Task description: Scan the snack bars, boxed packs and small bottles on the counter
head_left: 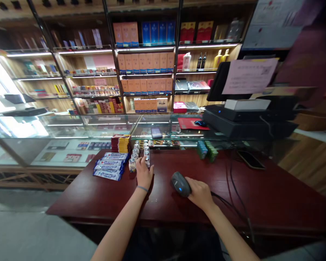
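Two rows of small jars with silvery lids (147, 151) stand on the dark red wooden desk (157, 203). My left hand (144, 174) reaches to the near end of these rows, fingers stretched out and thumb apart. Its fingertips are at the front jars; whether they touch one I cannot tell. Wrapped round the handle of a dark grey barcode scanner (180, 184) is my right hand (201, 193). The scanner's head, with a blue light on it, points left above the desk. Left of the jars lie several blue-and-white packets (110, 166), overlapping one another.
Red and yellow packs (121, 144) stand behind the packets. Green and blue small boxes (207, 150) and a phone (251, 160) are at the right, with the scanner's cable (233, 204) trailing nearby. A glass display counter (97, 125) borders the desk; a monitor (218, 81) stands on it.
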A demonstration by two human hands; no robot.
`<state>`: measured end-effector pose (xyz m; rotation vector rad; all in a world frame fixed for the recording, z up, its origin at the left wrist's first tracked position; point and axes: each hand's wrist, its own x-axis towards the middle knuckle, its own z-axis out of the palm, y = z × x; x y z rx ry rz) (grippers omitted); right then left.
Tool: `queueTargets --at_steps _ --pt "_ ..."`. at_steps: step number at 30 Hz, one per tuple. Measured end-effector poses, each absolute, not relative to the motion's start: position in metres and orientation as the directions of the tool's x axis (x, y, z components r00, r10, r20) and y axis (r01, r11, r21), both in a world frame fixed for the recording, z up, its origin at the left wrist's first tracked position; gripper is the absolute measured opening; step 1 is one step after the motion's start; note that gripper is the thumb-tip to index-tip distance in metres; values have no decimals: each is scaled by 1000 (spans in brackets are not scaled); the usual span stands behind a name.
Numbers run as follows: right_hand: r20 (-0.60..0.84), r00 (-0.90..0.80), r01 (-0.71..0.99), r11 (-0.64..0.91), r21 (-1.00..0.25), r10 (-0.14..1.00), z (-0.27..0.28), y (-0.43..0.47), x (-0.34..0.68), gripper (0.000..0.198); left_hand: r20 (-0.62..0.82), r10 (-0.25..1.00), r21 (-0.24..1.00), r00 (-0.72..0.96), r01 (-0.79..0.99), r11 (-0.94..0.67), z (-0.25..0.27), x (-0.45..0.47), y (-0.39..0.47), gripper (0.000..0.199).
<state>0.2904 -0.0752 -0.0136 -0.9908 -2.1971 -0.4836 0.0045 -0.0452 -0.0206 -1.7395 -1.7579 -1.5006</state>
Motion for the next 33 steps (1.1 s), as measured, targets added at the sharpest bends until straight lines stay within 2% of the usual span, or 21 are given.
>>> queueTargets --at_steps 5,9,13,16,20,23,29,33 --pt "738 -348 838 544 -31 578 -5 -66 315 29 865 474 348 -166 878 -329 -15 12 -49 47" --pt "752 -219 908 411 -76 621 0 -58 352 25 854 518 326 -58 836 -442 -5 32 -45 46" --pt "754 -186 935 350 -62 630 5 -54 394 26 815 579 391 -11 748 -536 8 71 -25 48" --pt "758 -152 958 285 -47 635 7 -52 423 25 777 629 497 -24 637 -589 12 112 0 51" --pt "760 -90 977 204 -56 643 4 -45 453 28 672 740 673 -32 443 -592 5 173 36 55" --pt "767 -59 985 162 -60 638 0 -41 466 33 601 799 756 -24 342 -558 -6 215 60 61" --pt "770 -99 981 189 -29 630 -5 -41 468 31 562 826 752 46 386 -534 -24 266 92 71" --pt "773 -80 980 193 -56 629 -4 -41 465 28 564 822 736 78 403 -543 -33 277 100 65"
